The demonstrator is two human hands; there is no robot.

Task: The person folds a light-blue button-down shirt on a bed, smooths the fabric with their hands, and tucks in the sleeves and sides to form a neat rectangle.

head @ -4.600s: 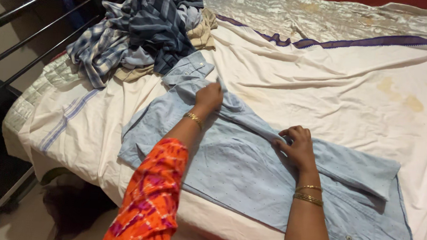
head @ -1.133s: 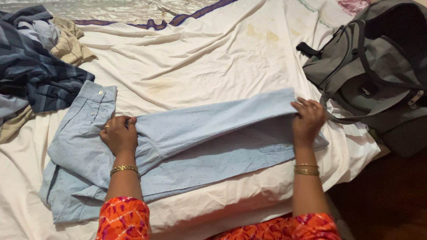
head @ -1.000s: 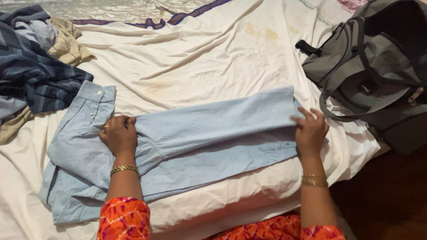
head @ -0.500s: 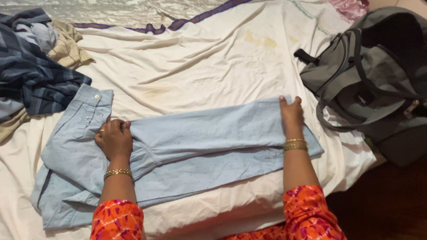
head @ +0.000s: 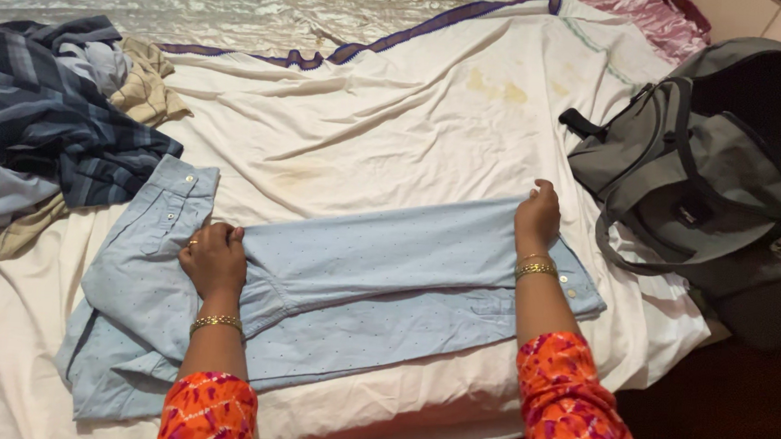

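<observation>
A light blue dotted shirt (head: pixel 379 264) lies flat on the white bedsheet (head: pixel 396 129), with one side folded lengthwise over its middle. My left hand (head: pixel 215 258) grips the fold near the collar end, fingers curled into the cloth. At the hem end my right hand (head: pixel 537 216) pinches the far edge of the same fold, knuckles up. Both wrists wear gold bangles, and orange patterned sleeves cover my arms.
A heap of checked and striped dark blue clothes (head: pixel 48 131) lies at the left of the bed. A grey duffel bag (head: pixel 710 167) with dark straps sits at the bed's right edge. A shiny silver cover (head: pixel 241 7) runs along the back. Dark floor lies lower right.
The shirt's side flap has been folded over and laid flat. My right hand slid from the hem's near part to the fold's far edge. My left hand stayed near the collar.
</observation>
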